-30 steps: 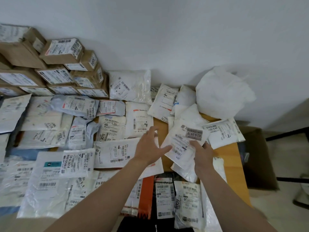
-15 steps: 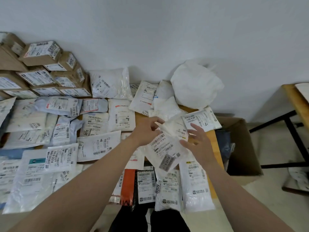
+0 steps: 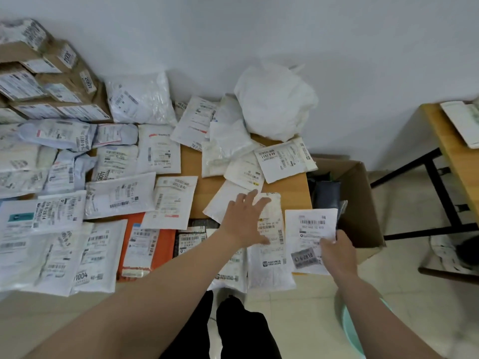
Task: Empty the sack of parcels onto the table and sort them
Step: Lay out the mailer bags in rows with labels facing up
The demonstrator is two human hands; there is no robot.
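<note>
White mailer: shifted right to worktop edge; likely light, floppy.
Right hand: pinches its lower corner.
Left hand: spread flat on pouch.

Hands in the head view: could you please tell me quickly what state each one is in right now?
Left hand: open, fingers spread flat on a white parcel.
Right hand: pinching a labelled parcel by its lower edge.

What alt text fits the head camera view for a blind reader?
A person's right hand grips a labelled white parcel at the table edge while the left hand lies flat on another parcel. Labelled mailers cover the table, cardboard boxes stacked far left, a crumpled white sack by the wall.
</note>
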